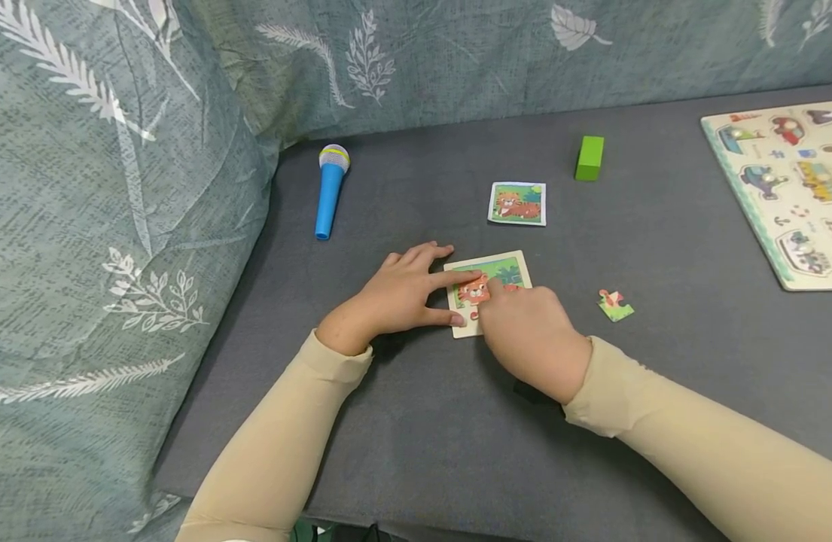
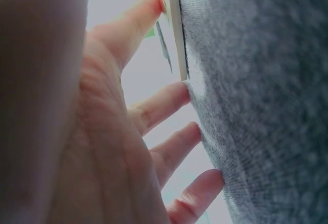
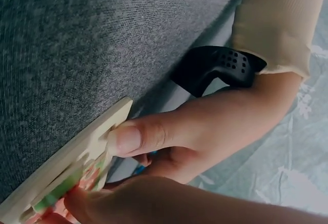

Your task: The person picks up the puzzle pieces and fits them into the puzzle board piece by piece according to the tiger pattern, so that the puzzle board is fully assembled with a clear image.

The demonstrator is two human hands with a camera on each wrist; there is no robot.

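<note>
A small wooden jigsaw board [image 1: 461, 332] with a tiger picture lies on the grey table. My left hand [image 1: 402, 297] is spread beside it, index finger over the picture and thumb on its near left corner. In the left wrist view, the other fingertips rest on the cloth near the board's edge [image 2: 177, 34]. My right hand [image 1: 532, 331] is over the board's right part, its index finger pointing down. The right wrist view has its fingertips at a green-edged puzzle piece [image 3: 57, 190], partly hidden by them. A loose puzzle piece [image 1: 615, 306] lies to the right.
A tiger picture card [image 1: 517, 204] lies beyond the board, with a green block [image 1: 589, 158] behind it to the right. A blue toy microphone [image 1: 330, 194] is at the back left. A large picture board [image 1: 761, 218] occupies the right side. Patterned fabric [image 1: 443, 68] borders the back and left.
</note>
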